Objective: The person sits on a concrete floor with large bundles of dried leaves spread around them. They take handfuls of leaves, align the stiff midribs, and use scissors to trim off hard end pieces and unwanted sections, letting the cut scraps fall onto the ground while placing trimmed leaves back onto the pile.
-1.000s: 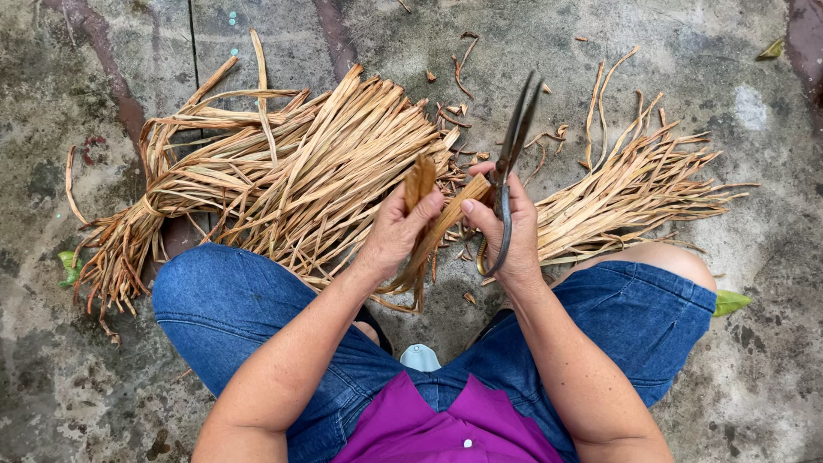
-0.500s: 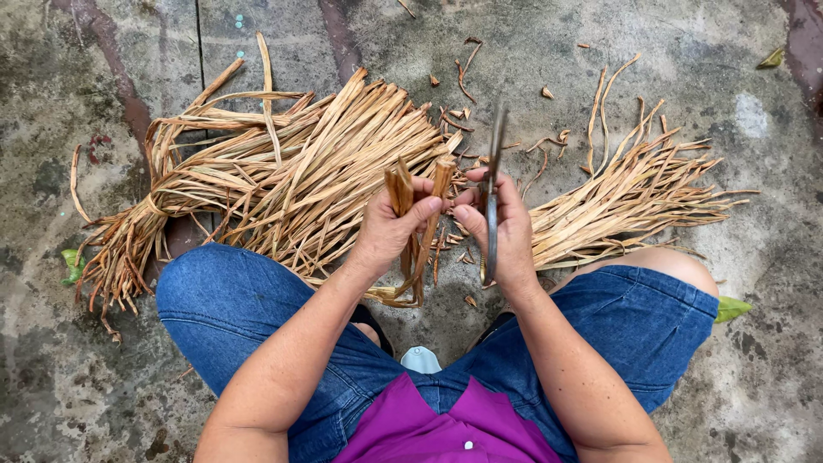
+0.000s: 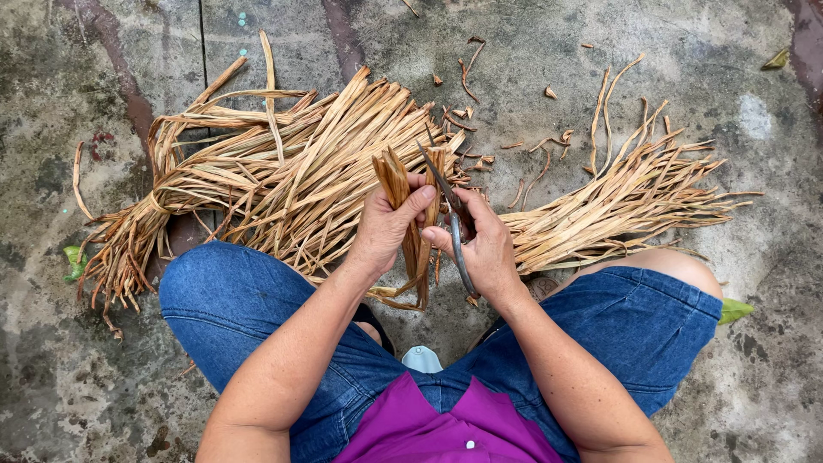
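Dried leaf strips [image 3: 403,193] pinched upright in closed left hand [image 3: 386,227]; right hand [image 3: 484,249] gripping scissors [image 3: 453,219], trimming tips; needing steady blade alignment.

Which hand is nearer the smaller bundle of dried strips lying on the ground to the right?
Right. The right hand, holding scissors, sits just beside the smaller bundle's near end. The left hand, gripping a few dried strips, is farther off, against the large pile.

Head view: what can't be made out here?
- Scissors: handles hidden inside the right hand; whether the blades are cutting the strips is unclear.
- Dried leaf strips: their middle is covered by the left hand.
- Feet: hidden under the denim-clad legs.
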